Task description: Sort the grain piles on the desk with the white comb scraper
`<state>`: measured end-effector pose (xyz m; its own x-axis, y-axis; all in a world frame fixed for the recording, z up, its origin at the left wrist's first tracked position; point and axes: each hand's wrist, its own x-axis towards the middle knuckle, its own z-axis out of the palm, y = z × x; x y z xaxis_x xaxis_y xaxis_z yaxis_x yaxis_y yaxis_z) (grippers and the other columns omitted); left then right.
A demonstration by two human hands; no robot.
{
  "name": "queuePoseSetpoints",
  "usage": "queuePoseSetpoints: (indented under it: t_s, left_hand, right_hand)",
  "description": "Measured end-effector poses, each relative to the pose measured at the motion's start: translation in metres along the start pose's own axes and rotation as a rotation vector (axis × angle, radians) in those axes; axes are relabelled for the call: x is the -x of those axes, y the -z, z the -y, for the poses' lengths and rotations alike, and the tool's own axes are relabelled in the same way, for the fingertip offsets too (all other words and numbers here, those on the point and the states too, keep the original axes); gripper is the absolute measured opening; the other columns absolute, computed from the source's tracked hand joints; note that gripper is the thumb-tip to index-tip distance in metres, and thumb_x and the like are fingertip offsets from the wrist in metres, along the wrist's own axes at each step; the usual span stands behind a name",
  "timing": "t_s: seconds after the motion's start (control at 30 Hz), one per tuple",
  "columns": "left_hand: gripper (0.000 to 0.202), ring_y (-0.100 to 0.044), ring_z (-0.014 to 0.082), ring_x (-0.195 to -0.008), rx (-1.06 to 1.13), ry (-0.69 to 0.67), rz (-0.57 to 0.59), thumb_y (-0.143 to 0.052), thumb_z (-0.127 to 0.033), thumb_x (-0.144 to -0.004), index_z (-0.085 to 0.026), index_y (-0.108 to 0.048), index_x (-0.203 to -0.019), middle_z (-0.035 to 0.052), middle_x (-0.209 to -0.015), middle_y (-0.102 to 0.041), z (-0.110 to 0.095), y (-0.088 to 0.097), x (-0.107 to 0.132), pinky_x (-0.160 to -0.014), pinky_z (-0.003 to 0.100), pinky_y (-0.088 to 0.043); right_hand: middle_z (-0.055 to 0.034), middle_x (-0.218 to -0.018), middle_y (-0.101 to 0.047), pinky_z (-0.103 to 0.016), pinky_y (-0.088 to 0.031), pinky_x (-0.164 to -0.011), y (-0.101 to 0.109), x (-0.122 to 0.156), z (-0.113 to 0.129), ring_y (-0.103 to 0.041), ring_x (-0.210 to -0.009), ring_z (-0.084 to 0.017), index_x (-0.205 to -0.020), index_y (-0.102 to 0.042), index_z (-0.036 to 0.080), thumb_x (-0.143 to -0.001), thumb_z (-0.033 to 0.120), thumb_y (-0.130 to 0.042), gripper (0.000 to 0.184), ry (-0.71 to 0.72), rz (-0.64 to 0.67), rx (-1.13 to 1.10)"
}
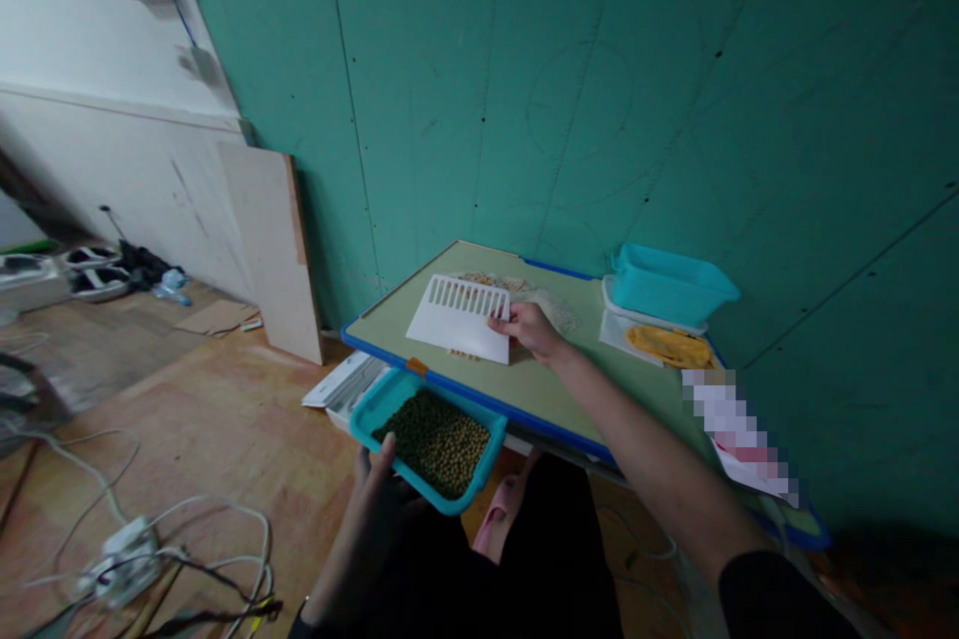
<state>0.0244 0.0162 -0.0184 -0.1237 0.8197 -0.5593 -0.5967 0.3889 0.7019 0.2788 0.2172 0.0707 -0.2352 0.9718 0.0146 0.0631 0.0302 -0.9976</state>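
Note:
My left hand grips the near left side of a turquoise plastic tray, thumb over the rim. The tray sits just below the table's front edge, with dark green beans and pale yellow beans in it. Closed on the right end of a white slotted scraper is my right hand. The scraper leans over the table top, its slots toward the wall. A few yellow beans lie at its near edge. Behind it are mixed grains and a whitish grain pile.
The blue-edged table stands against a green wall. At its right are a turquoise basket, a yellow cloth and a partly blurred paper sheet. Cables and a power strip lie on the floor at left.

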Motion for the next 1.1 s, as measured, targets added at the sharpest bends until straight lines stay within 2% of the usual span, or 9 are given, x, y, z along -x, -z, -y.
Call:
queuePoseSetpoints:
  t_s: [0.23, 0.4, 0.6, 0.77, 0.97, 1.1]
  left_hand:
    - [0.102, -0.080, 0.0433, -0.124, -0.033, 0.018, -0.015, -0.084, -0.065, -0.091, -0.042, -0.028, -0.173, 0.0197, -0.146, -0.071, -0.005, -0.005, 0.008, -0.092, 0.056, -0.066]
    - [0.103, -0.081, 0.0419, -0.119, -0.043, 0.019, -0.029, -0.086, -0.065, -0.089, -0.043, -0.028, -0.172, 0.0177, -0.140, -0.073, -0.007, -0.008, 0.011, -0.091, 0.055, -0.067]
    - [0.092, -0.080, 0.0430, -0.120, -0.034, 0.006, -0.041, -0.080, -0.064, -0.094, -0.042, -0.033, -0.170, 0.0173, -0.137, -0.075, -0.007, -0.010, 0.012, -0.092, 0.059, -0.067]
    - [0.089, -0.079, 0.0448, -0.122, -0.021, -0.014, -0.042, -0.087, -0.065, -0.088, -0.042, -0.044, -0.163, 0.0167, -0.139, -0.075, -0.007, -0.011, 0.011, -0.092, 0.061, -0.067]
    - [0.095, -0.077, 0.0480, -0.128, -0.017, -0.014, -0.046, -0.091, -0.067, -0.083, -0.041, -0.046, -0.163, 0.0200, -0.145, -0.073, -0.007, -0.011, 0.012, -0.092, 0.061, -0.067]
    - [0.089, -0.077, 0.0465, -0.130, -0.025, -0.019, -0.035, -0.087, -0.066, -0.088, -0.041, -0.045, -0.162, 0.0194, -0.147, -0.072, -0.006, -0.010, 0.011, -0.095, 0.059, -0.067]
  right_hand:
    - [-0.0086, -0.087, -0.085, -0.030, -0.062, -0.064, -0.007, 0.007, 0.003, -0.077, -0.075, -0.021, -0.096, -0.084, 0.014, -0.073, 0.036, -0.105, 0.039, -0.044, 0.002, -0.006]
    - [-0.0067, -0.086, -0.085, -0.029, -0.061, -0.063, -0.014, 0.011, 0.006, -0.076, -0.073, -0.019, -0.094, -0.083, 0.015, -0.075, 0.032, -0.104, 0.033, -0.069, 0.020, -0.017]
    - [-0.0060, -0.084, -0.084, -0.029, -0.061, -0.062, -0.019, 0.015, 0.008, -0.075, -0.073, -0.019, -0.093, -0.082, 0.016, -0.076, 0.027, -0.103, 0.029, -0.087, 0.029, -0.028]
    - [-0.0056, -0.083, -0.083, -0.030, -0.062, -0.063, -0.020, 0.017, 0.011, -0.075, -0.073, -0.020, -0.093, -0.082, 0.016, -0.077, 0.027, -0.103, 0.028, -0.093, 0.036, -0.025]
    - [-0.0049, -0.081, -0.083, -0.027, -0.058, -0.059, -0.021, 0.019, 0.011, -0.073, -0.070, -0.018, -0.091, -0.082, 0.016, -0.072, 0.029, -0.105, 0.032, -0.083, 0.060, -0.046]
    - [-0.0056, -0.083, -0.084, -0.027, -0.058, -0.060, -0.021, 0.019, 0.008, -0.074, -0.071, -0.018, -0.090, -0.082, 0.015, -0.070, 0.034, -0.107, 0.037, -0.068, 0.078, -0.035]
